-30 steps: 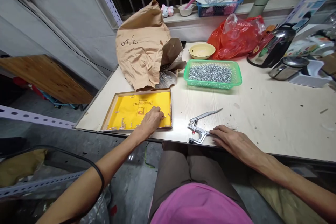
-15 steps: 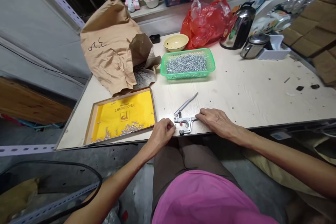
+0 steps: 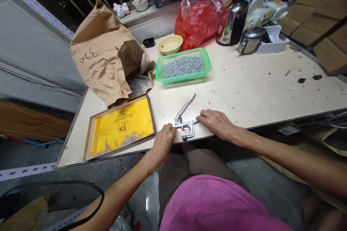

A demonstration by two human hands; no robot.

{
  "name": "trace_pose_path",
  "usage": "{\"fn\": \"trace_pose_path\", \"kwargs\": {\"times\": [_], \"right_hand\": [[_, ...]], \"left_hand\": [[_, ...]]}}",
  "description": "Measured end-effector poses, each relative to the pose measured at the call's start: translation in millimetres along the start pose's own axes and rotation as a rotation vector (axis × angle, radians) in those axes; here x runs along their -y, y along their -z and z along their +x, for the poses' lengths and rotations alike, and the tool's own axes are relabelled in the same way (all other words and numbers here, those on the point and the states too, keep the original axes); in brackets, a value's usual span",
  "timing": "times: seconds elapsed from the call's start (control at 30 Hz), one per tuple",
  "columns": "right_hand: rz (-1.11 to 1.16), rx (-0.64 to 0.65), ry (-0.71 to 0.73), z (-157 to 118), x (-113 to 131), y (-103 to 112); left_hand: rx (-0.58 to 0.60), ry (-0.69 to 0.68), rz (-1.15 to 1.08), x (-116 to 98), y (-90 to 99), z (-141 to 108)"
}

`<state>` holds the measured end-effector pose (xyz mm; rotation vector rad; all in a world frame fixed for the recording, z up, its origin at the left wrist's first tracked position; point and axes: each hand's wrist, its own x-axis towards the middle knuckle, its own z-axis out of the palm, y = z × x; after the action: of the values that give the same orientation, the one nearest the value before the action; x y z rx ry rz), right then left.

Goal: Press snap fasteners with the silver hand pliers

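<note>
A metal hand press tool [image 3: 188, 124] lies near the table's front edge, its upper lever raised. My right hand [image 3: 215, 122] is closed on the tool's right-hand end. At the tool's left side my left hand [image 3: 165, 137] is closed, fingertips pressed together; whatever they hold is hidden. To the left, a shallow cardboard tray [image 3: 152, 110] with a yellow lining [image 3: 108, 133] holds many small metal pieces [image 3: 131, 138]. Behind the tool stands a green basket [image 3: 184, 78] full of similar small metal pieces [image 3: 184, 66].
A large brown paper bag [image 3: 100, 57] with metal pieces at its mouth stands back left. Behind are a cream bowl [image 3: 170, 44], a red plastic bag [image 3: 199, 23], a kettle [image 3: 233, 21], a metal pot [image 3: 251, 39] and a white tray [image 3: 273, 45].
My left hand has turned knuckles-up and now meets the tool's left side. My right hand keeps its grip. The whole view has shifted and tilted slightly.
</note>
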<state>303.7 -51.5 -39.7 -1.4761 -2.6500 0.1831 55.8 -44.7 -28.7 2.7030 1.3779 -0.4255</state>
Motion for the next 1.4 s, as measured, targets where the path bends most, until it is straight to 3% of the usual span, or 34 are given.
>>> {"fn": "trace_pose_path", "kwargs": {"times": [0.27, 0.37, 0.47, 0.6, 0.7, 0.83, 1.07, 1.4], "right_hand": [[-0.010, -0.009, -0.017, -1, 2, -5], [-0.010, 0.001, -0.026, -1, 4, -2], [-0.019, -0.001, -0.034, -2, 6, -2], [-0.052, -0.009, -0.044, -2, 7, -5], [-0.061, -0.010, -0.048, -3, 8, -7], [-0.060, -0.001, -0.047, -3, 8, -7], [-0.063, 0.010, -0.062, -2, 9, -5], [0.007, 0.058, -0.072, -3, 9, 7]], "left_hand": [[-0.003, -0.090, 0.004, -1, -3.4, -2], [-0.027, -0.054, -0.112, -1, -1.1, 0], [-0.068, 0.125, -0.440, -2, 1.3, 6], [0.028, 0.480, -1.123, -7, 0.5, 15], [0.014, 0.568, -1.405, -15, -3.0, 18], [-0.004, 0.586, -1.456, -21, -5.4, 16], [0.127, 0.640, -1.516, -23, -4.4, 14], [0.195, 0.674, -1.514, -25, -3.0, 16]]}}
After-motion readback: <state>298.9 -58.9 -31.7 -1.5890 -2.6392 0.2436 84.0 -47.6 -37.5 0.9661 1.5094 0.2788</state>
